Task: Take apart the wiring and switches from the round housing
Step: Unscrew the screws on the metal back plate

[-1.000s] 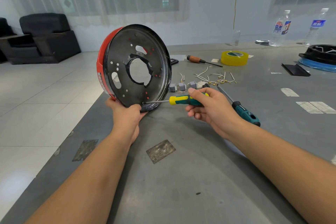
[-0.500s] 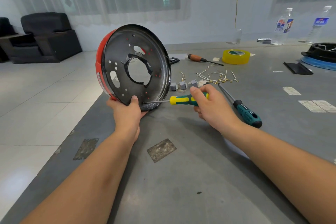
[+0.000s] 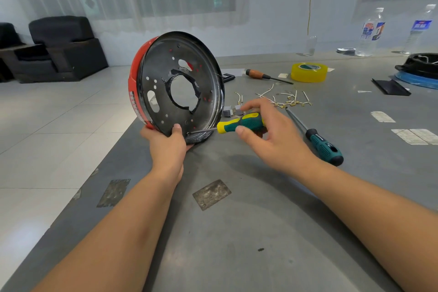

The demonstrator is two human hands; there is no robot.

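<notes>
The round housing (image 3: 176, 87) stands on edge near the surface's (image 3: 237, 232) left edge, its black perforated face turned toward the person and its red shell behind. The left hand (image 3: 167, 147) grips the bottom rim, thumb on the black face, fingers hidden behind. A small green and yellow screwdriver (image 3: 239, 124) has its tip set at a screw low on the face, just beside that thumb. The right hand (image 3: 267, 133) holds the handle lightly, thumb and fingertips around it and the fingers fairly spread, so it looks like a twirling grip.

To do this well, I would keep the shaft square to the face and press inward while turning, with the left hand bracing the rim so the housing cannot roll. A slip would send the tip toward the thumb.

The surface's edge drops to the tiled floor right under the housing, so there is little room leftward. To the right lie a larger screwdriver (image 3: 315, 137), loose wires (image 3: 284, 98) and small grey switches (image 3: 231, 111); nearer the person there is open room.
</notes>
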